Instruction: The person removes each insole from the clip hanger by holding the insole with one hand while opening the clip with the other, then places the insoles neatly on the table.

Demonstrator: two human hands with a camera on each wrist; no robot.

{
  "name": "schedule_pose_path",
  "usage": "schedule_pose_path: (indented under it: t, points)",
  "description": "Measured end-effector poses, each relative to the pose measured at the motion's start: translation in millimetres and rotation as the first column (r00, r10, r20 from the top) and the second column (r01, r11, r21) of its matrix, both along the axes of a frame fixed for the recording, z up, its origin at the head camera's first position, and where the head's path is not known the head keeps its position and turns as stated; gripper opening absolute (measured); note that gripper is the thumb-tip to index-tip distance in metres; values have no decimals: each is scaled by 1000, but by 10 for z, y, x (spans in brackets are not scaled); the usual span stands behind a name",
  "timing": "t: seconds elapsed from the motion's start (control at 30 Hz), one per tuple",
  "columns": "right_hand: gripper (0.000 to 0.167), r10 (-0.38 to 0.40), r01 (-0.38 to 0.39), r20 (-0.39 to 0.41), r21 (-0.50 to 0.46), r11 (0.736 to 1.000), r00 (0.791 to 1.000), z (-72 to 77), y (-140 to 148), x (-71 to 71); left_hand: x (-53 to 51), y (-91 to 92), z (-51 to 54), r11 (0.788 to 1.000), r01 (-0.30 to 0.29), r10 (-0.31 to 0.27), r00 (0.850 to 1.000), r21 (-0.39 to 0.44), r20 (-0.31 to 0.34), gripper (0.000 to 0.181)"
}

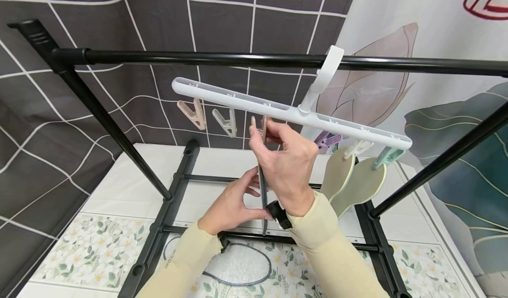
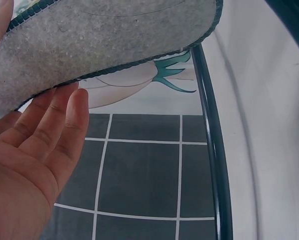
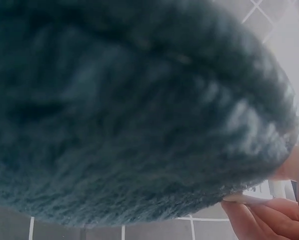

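A white clip hanger hangs by its hook from a black bar. Below its middle, my right hand pinches a pale clip at the top edge of an insole. This insole hangs nearly edge-on in the head view; one face is grey felt with dark edge stitching, the other dark teal fluff. Lower down, my left hand holds the insole by its edges between thumb and fingers. Whether the clip's jaws have closed on the insole is hidden by my right hand.
Left on the hanger are a pink clip and a grey clip. Rightward hang a purple clip and two pale insoles on white and green clips. Another grey insole lies below, near the black rack.
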State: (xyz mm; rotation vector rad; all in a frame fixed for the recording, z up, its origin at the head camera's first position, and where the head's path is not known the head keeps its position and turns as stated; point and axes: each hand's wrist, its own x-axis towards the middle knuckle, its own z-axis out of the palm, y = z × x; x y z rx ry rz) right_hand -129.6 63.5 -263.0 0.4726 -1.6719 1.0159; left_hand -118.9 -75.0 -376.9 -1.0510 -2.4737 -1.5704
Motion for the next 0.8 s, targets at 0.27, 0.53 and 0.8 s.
schedule_pose_path:
  t: [0.27,0.53,0.8]
  points:
    - [11,5,-5,3,-10,1000,1000,3,0,-7,-5,-14,-35,1000,-14,14,1000,2,24,106]
    - [11,-4,4,-6,-9,1000,1000,4,-1,-18,2,-37,-60,1000,6,-6,1000,20,30,103]
    - [12,-8,8,-3,-7,1000,1000,2,-1,-25,10,-75,-84,1000,-14,14,1000,-7,26,102]
